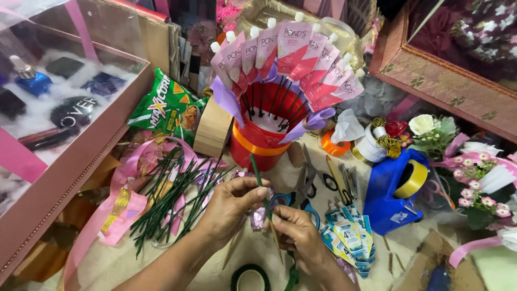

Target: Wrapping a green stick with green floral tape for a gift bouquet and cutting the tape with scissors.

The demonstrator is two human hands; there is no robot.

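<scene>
Pinching a thin green stick (257, 173) between them, both hands work just above the counter (118, 264): the left hand (231, 202) grips its upper part, the right hand (295, 231) its lower. Beyond them stands a red bucket (264, 137); loose green sticks (172, 196) lie left.

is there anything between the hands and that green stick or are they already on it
Nothing visible stands between them: the left hand pinches the green stick near its middle, and the right hand grips it lower down, where its wood is bare.
</scene>
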